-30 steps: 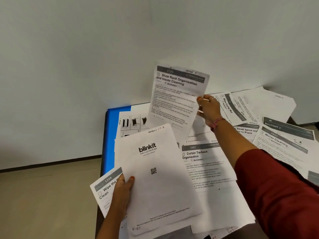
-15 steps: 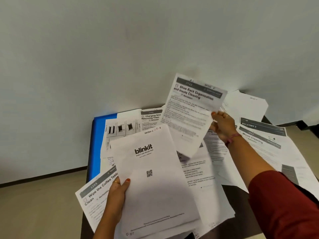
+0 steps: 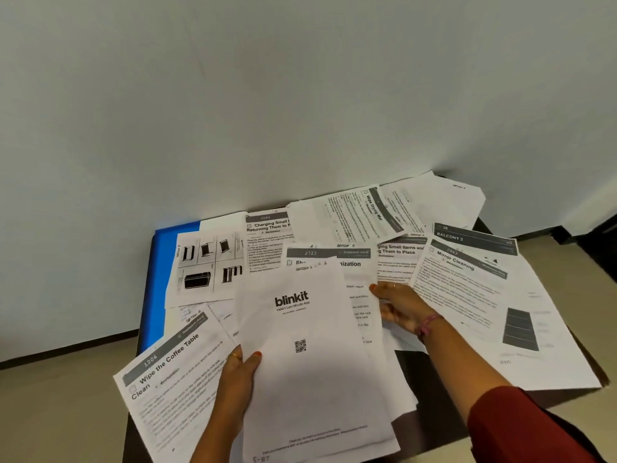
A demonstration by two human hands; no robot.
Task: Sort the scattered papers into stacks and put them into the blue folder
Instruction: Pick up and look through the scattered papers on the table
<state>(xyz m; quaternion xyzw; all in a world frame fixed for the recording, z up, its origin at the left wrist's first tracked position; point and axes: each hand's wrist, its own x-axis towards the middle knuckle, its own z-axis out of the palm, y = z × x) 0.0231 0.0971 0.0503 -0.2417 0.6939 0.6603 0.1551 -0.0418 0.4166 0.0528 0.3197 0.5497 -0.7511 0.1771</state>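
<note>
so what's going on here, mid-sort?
Yes, mid-sort. The left hand grips a small stack with the blinkit sheet on top. The right hand holds the 2723 sheet, tucked behind that stack. Other papers, such as the Mirror Cleaning sheet, lie spread over the table. The blue folder lies at the left, mostly covered; nothing looks filed in it.

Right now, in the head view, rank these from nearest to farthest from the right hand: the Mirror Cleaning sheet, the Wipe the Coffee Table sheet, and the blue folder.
From the right hand:
1. Mirror Cleaning sheet, just to its right.
2. Wipe the Coffee Table sheet, near left, beyond the left hand.
3. Blue folder, far left edge.
</note>
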